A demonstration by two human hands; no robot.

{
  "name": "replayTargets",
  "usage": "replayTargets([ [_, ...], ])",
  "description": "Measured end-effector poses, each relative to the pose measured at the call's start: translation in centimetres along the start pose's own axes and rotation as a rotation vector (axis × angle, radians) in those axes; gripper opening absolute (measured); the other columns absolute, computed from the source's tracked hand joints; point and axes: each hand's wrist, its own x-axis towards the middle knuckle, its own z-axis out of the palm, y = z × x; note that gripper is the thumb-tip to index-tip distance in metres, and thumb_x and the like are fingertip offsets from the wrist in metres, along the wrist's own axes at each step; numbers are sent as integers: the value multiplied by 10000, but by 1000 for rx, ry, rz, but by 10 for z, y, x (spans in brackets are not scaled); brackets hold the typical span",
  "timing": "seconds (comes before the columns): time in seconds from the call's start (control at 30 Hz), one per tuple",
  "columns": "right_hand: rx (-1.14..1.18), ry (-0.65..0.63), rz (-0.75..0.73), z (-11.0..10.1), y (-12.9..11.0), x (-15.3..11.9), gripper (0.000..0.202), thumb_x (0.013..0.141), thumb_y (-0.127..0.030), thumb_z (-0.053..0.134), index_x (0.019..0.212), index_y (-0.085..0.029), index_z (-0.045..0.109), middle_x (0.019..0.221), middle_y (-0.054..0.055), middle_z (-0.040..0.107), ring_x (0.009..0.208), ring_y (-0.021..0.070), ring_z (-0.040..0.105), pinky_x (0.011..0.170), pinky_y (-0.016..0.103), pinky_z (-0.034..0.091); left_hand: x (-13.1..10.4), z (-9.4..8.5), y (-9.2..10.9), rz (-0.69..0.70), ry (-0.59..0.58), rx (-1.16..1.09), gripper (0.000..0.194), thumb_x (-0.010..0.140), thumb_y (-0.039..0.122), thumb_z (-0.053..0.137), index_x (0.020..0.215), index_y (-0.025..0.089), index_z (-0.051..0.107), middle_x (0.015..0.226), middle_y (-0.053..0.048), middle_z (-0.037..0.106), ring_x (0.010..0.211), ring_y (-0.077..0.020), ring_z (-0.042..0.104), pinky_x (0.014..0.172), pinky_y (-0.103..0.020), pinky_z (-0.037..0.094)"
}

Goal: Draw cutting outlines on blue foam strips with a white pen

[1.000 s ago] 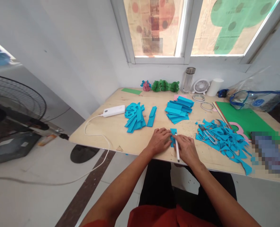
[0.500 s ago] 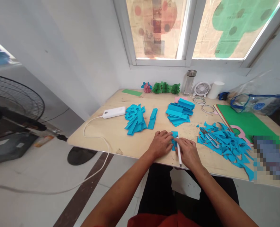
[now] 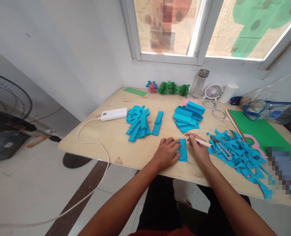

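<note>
A small blue paper piece with a curved line drawn on it lies near the table's front edge. My left hand rests flat on the table, its fingertips on the paper's left edge. Just right of the paper, my right hand grips a white pen, tip pointing left. Folded blue strips are stacked beyond the hands. Farther left are two blue strips and a pile of cut blue shapes. Blue scraps with scissors on them lie to the right.
On the wooden table sit a white power bank with a cable, paper ornaments, a glass bottle, a small fan, tape rolls, green sheets and a clear bag. A floor fan stands left.
My right hand has moved off the blue paper to its right, and the pen has swung from pointing toward me to lying sideways. More of the paper shows. The view has shifted slightly.
</note>
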Motion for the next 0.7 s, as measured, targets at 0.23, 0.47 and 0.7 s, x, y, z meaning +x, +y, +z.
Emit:
replayTargets([
  [0.23,106,-54,57,7,2,9,332,777,-462,571,955,-194,652,793,41,691,723,191,634,653,301,497,1,-2,0,-16,-18,-19,280,876,307,517,1133,207,567,1353,-50,533,1200,-257,437,951,-440,350],
  [0.47,-30,-67,-46,15,3,18,183,747,-378,581,710,-199,592,639,-1,608,584,145,525,547,261,412,2,-2,-1,-34,-42,-60,301,886,339,509,1153,211,565,1360,-52,527,1221,-268,419,964,-455,340],
  [0.7,-111,-95,-57,18,11,17,195,772,-395,556,723,-207,577,636,2,603,578,147,523,545,262,409,2,-3,-2,-44,-55,-80,310,885,331,505,1163,206,566,1366,-66,521,1237,-277,403,970,-463,338],
])
